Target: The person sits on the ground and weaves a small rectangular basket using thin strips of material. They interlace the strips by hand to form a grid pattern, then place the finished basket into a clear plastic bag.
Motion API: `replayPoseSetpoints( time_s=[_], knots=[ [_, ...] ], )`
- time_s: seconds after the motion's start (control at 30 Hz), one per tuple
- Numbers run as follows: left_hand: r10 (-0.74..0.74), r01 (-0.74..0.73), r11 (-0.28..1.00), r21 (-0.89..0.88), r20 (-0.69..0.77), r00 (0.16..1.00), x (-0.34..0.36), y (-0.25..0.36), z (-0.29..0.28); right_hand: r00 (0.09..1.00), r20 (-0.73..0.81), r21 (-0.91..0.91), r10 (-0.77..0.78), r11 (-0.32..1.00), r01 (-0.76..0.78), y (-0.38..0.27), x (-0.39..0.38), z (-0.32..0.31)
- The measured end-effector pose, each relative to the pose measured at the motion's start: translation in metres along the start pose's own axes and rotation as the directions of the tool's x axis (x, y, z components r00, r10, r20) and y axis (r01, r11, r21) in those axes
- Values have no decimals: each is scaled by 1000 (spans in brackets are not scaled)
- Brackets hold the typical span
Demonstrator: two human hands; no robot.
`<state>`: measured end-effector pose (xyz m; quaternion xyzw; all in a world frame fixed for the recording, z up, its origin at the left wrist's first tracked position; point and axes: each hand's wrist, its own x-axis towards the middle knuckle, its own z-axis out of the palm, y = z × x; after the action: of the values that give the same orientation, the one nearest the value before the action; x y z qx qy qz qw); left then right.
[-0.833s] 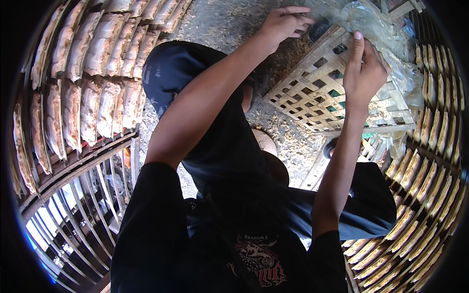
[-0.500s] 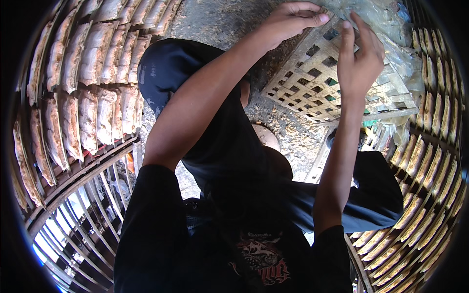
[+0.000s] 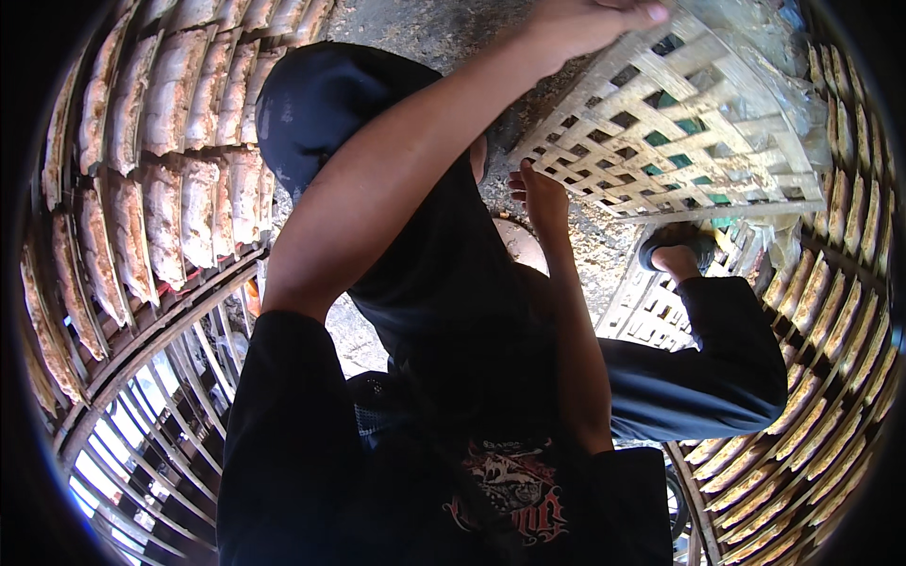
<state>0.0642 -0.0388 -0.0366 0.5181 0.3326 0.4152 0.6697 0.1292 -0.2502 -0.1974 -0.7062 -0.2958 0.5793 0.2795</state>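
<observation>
A woven bamboo lattice panel [image 3: 630,156] in a flat frame stands tilted in front of me at the upper right. My left hand [image 3: 590,26] is closed on its top edge, with the thumb lying along the frame; the other fingers are partly cut off by the picture's upper border. Close by the panel's lower left corner, my right hand [image 3: 545,200] has its thumb up and its fingers apart. Nothing shows in that hand, and whether the thumb touches the frame I cannot tell.
Racks of split-cane pieces with pale brown filling [image 3: 181,94] rise on the left, with a similar rack [image 3: 802,406] on the right. Clear plastic sheeting [image 3: 788,104] lies behind the panel. Another lattice panel [image 3: 651,316] is near my sandalled foot [image 3: 675,259]. Crumbs litter the ground.
My right hand has dropped from beside the panel's upper part to near its lower left corner. My left hand stays on the top edge, slightly higher and farther right. The panel has shifted slightly.
</observation>
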Motion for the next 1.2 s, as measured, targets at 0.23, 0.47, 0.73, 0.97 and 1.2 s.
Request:
replayPoseSetpoints(
  time_s=[0.23, 0.47, 0.73, 0.97, 1.2],
  knots=[
    [202, -207, 978, 39, 110, 973, -10, 13, 36, 978, -158, -445, -137, 894, 53, -33, -14, -1],
    [217, -224, 959, 171, 60, 974, 8, 1, 70, 923, 29, -697, -385, 654, 295, -48, -85, -29],
    [181, -184, 964, 194, 28, 983, 13, 0, 84, 883, 95, -910, -460, 319, 264, -48, -97, -75],
    [114, -133, 969, 211, 98, 989, 8, 10, 76, 746, 133, -792, -652, 383, 475, -47, -93, -72],
    [241, -235, 969, -75, 102, 965, -24, 45, 56, 715, 343, -834, -609, 152, 530, -43, -78, -80]
  ],
)
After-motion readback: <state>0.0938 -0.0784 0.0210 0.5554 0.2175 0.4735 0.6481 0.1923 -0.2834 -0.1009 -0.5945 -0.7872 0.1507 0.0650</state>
